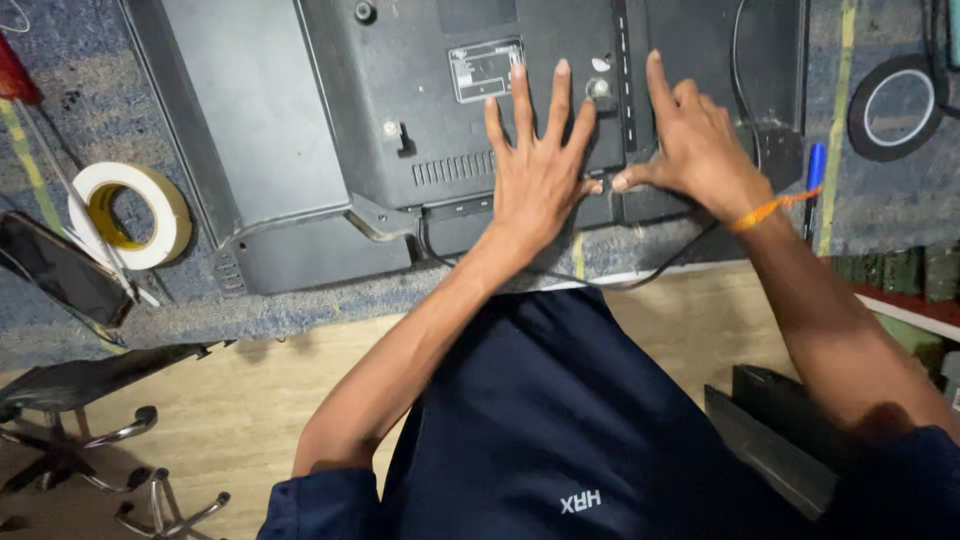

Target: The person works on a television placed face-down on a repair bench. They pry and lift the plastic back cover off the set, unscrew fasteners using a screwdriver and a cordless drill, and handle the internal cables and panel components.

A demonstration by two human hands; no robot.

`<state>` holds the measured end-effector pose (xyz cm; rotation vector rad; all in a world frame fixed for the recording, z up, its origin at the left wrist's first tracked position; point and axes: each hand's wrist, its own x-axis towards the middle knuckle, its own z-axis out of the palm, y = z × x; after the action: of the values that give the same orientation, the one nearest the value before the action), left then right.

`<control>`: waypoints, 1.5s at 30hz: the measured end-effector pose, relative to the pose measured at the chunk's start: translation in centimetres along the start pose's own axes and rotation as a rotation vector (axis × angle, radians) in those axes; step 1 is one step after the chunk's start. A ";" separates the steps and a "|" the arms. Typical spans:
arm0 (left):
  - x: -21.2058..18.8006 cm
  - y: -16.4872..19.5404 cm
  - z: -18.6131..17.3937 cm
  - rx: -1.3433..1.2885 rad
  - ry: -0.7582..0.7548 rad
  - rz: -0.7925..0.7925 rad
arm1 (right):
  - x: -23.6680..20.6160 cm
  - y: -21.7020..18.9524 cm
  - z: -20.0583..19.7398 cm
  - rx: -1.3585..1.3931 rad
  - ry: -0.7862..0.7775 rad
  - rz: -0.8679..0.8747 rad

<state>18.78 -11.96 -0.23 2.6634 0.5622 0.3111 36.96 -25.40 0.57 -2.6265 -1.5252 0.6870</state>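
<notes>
Head view: white rectangular label point(485, 70) beside left hand point(535, 175)

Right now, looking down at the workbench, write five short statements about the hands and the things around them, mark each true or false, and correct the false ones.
1. Both hands rest on the back of a dark flat-screen set lying face down. True.
2. The left hand is clenched in a fist. False: its fingers are spread flat.
3. The right hand has an orange thread at the wrist. True.
4. The white tape roll lies to the right of the hands. False: it lies to their left; the black tape roll is on the right.
5. The right hand holds the blue pen. False: the pen lies on the bench.
</notes>
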 end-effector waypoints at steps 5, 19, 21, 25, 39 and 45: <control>-0.1 1.0 0.3 0.027 -0.028 -0.038 | -1.2 -0.8 -0.3 0.004 0.083 -0.042; 0.8 0.4 -1.4 0.011 -0.136 -0.014 | 1.2 4.8 1.0 0.442 0.088 -0.057; 1.0 -0.5 -2.2 -0.019 -0.281 -0.024 | 1.6 4.4 1.1 0.380 0.078 -0.026; 0.3 -2.4 -2.6 0.055 -0.106 -0.014 | 2.5 2.7 0.8 0.219 0.014 0.033; 1.5 -6.3 -2.7 0.227 0.119 -0.288 | 4.8 1.5 -0.1 -0.098 0.416 -0.342; 2.4 -5.8 -2.6 0.150 0.159 -0.328 | 3.2 1.4 -0.8 -0.143 0.382 -0.411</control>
<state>18.21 -5.16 -0.03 2.6413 1.0957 0.3981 39.77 -23.34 -0.21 -2.2342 -1.9413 0.0454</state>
